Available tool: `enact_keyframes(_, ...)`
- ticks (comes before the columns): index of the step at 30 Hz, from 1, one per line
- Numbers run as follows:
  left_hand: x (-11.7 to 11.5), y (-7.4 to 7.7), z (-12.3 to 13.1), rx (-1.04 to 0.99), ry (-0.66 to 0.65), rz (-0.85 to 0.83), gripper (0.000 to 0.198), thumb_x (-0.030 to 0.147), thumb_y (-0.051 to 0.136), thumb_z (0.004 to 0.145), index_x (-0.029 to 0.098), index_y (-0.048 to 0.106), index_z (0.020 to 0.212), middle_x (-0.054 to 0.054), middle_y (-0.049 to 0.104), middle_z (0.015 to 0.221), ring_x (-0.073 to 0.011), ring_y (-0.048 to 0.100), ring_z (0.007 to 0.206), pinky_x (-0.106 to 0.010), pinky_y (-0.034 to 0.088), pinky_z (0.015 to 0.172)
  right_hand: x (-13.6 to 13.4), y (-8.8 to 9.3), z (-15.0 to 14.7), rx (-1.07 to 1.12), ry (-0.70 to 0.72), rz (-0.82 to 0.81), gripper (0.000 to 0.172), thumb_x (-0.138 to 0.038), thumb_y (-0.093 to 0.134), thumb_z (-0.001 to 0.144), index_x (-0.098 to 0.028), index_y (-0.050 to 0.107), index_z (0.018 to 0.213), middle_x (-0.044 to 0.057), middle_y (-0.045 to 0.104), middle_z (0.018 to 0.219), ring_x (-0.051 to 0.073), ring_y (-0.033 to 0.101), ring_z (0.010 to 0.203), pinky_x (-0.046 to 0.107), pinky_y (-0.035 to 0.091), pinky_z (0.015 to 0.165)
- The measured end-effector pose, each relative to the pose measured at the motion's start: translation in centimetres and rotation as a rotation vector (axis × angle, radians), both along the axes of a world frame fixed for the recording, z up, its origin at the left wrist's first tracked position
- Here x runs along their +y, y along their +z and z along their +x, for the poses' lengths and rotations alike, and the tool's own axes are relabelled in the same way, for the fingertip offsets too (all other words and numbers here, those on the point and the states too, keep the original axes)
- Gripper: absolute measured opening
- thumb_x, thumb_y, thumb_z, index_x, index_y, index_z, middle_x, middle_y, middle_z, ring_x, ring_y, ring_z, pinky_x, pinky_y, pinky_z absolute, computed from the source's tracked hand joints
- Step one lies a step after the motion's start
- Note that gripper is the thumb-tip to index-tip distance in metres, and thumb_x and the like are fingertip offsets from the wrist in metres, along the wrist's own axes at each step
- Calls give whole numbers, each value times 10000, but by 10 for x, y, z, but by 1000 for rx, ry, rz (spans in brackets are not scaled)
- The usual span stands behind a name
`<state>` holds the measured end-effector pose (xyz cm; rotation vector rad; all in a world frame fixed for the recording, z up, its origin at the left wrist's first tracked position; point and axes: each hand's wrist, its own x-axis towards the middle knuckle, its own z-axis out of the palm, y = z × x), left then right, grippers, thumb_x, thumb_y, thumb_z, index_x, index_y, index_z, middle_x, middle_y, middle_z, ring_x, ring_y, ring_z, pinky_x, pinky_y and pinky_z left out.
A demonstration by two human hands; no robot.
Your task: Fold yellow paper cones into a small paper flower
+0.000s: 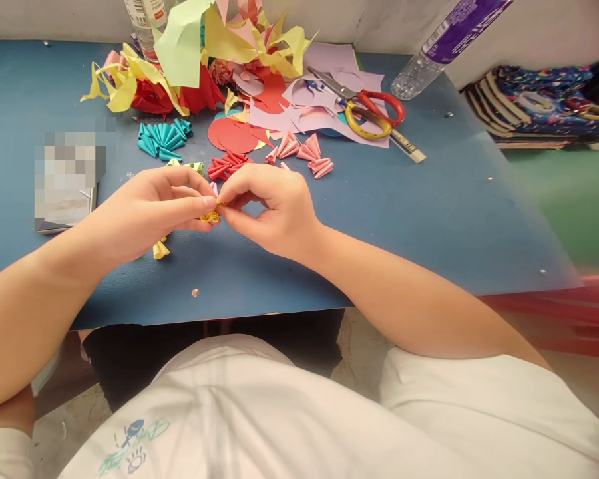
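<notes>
Fingertips of both my hands meet over the blue table (404, 219). My left hand (152, 209) and my right hand (274, 206) pinch a small piece of yellow paper (220, 203) between them; its shape is mostly hidden by the fingers. Rolled yellow paper cones (210, 217) show just under the fingertips, and another yellow cone (160, 249) lies below my left hand. Beyond the hands are small piles of teal cones (164, 138), red cones (228, 164) and pink cones (309, 150). Green cones (196, 166) are partly covered by my left hand.
Paper scraps (259, 46) heap at the back beside a clear bottle (147, 26). Red-and-yellow-handled scissors (367, 110) lie on purple paper, near a box cutter (408, 146). A purple-labelled bottle (444, 50) stands at back right. A phone-like object (67, 199), partly blurred, lies left.
</notes>
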<state>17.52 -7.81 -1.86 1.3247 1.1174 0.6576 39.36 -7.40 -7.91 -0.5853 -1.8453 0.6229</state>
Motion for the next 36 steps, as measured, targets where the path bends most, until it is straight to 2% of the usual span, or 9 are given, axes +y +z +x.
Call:
enact_keyframes(3, 1, 1, -1, -61, -5, -56, 284, 429, 974, 766, 242, 808, 899, -35, 797, 870, -238, 798, 863, -424, 674, 969, -1, 1, -1, -10, -43, 97, 82, -196, 669, 1014, -197, 643, 936, -10, 701, 898, 109, 675, 807, 269, 632, 738)
enact_keyframes(6, 2, 1, -2, -109, -26, -91, 240, 418, 973, 780, 251, 830, 876, -32, 790, 840, -245, 812, 888, -394, 684, 967, -1, 5, 0, -71, -51, 185, 127, -172, 591, 1066, -210, 649, 959, -5, 687, 921, 111, 675, 863, 271, 632, 798)
enact_keyframes(11, 7, -1, -5, -119, -20, -126, 206, 382, 973, 776, 245, 853, 873, -31, 789, 860, -227, 816, 870, -357, 687, 941, 1, 8, 5, -126, -33, 226, 116, -174, 581, 1078, -210, 691, 1089, 11, 734, 1031, 107, 718, 928, 258, 647, 816)
enact_keyframes(16, 8, 1, -7, -93, -40, -135, 189, 352, 966, 784, 217, 868, 874, -36, 796, 880, -202, 802, 858, -310, 670, 913, 4, 4, 6, -130, -75, 326, 130, -119, 585, 1058, -168, 705, 1048, 13, 792, 1007, 118, 766, 967, 265, 665, 876)
enact_keyframes(21, 6, 1, -5, -95, -47, -155, 212, 368, 982, 770, 218, 875, 876, -46, 812, 938, -198, 796, 897, -299, 668, 932, 1, 2, 2, -119, -125, 279, 71, -153, 612, 1053, -167, 679, 1032, -11, 771, 956, 77, 722, 797, 221, 650, 766)
enact_keyframes(26, 7, 1, -6, -101, -69, -177, 202, 359, 980, 779, 216, 855, 850, -33, 784, 856, -185, 781, 853, -275, 666, 885, 3, 3, 3, -105, -67, 331, 128, -126, 601, 1072, -178, 667, 976, -2, 740, 917, 106, 724, 881, 263, 653, 805)
enact_keyframes(30, 9, 0, -10, -116, -108, -183, 195, 365, 955, 822, 225, 842, 899, -41, 803, 897, -194, 789, 876, -264, 660, 868, 7, 4, 6, -98, -15, 358, 129, -154, 584, 1090, -192, 689, 1026, 4, 747, 952, 115, 739, 923, 295, 670, 855)
enact_keyframes(36, 10, -1, -10, -108, -104, -183, 204, 374, 960, 807, 239, 841, 903, -40, 806, 875, -201, 801, 870, -274, 660, 870, 4, 6, 5, -113, -48, 348, 142, -170, 564, 1069, -218, 686, 1013, 5, 756, 956, 138, 753, 931, 327, 677, 840)
